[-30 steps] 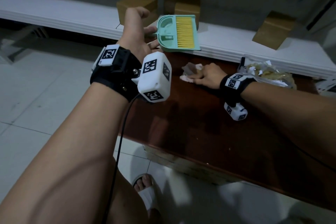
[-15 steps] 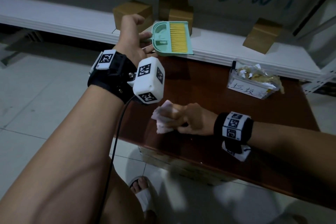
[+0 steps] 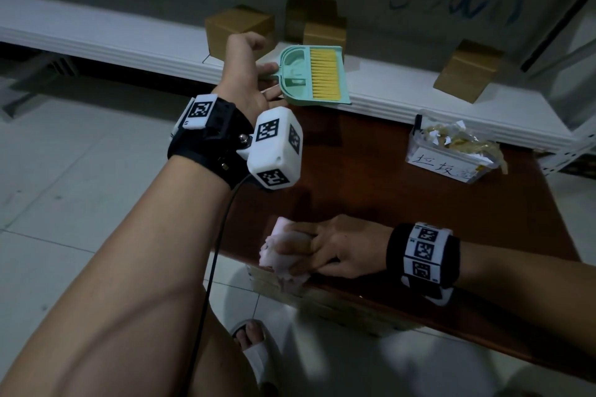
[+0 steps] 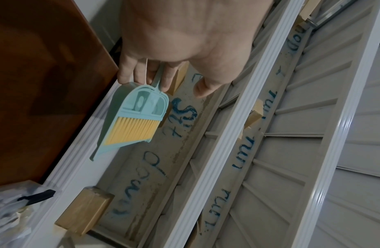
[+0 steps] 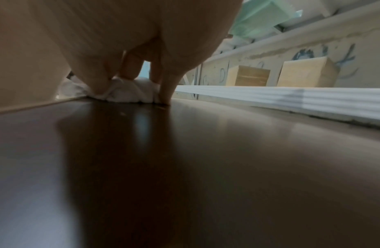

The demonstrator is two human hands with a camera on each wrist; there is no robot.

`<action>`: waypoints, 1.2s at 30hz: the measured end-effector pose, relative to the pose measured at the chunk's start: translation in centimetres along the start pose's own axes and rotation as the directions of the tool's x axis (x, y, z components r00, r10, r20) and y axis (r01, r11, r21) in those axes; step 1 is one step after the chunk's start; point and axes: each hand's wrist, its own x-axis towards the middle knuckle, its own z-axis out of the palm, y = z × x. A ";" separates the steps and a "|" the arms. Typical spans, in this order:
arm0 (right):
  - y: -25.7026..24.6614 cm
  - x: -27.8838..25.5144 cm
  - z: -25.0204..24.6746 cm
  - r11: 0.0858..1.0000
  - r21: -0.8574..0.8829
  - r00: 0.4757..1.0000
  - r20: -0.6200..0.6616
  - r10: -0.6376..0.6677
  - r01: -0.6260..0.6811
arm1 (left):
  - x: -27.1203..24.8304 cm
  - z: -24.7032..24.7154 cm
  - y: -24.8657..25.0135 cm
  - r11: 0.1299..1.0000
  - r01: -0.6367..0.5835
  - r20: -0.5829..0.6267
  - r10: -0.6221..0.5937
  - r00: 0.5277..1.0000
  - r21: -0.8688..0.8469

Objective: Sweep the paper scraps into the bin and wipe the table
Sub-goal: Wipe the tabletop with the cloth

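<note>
My left hand holds the handle of a mint-green dustpan with a yellow-bristled brush clipped inside, raised over the table's far left corner. My right hand grips a crumpled white tissue wad and presses it on the dark brown table at its front left edge. A clear bin with a handwritten label sits at the table's far right, filled with paper scraps. No scraps show on the tabletop.
A white bench runs behind the table with several cardboard boxes on it. White tiled floor lies left of the table. My sandalled foot is below the front edge. A cable hangs from my left wrist.
My right hand has dragged the tissue from the far middle of the table toward me to the front left edge. The left hand kept the dustpan raised in about the same place.
</note>
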 end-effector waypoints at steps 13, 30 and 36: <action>5.7 3.1 -2.3 0.937 -0.074 0.939 0.029 0.344 -0.341 | 0.9 -0.9 -0.2 1.000 -0.001 -0.026 0.000 1.000 -0.017; 19.9 5.7 -9.7 0.523 -0.251 0.556 -0.081 0.827 -0.814 | 2.6 -2.3 0.9 0.995 -0.074 -0.032 0.072 0.997 -0.063; 21.6 6.2 -10.9 0.445 -0.289 0.481 -0.069 0.874 -0.848 | 2.9 -2.4 1.1 0.993 -0.088 -0.045 0.085 0.995 -0.075</action>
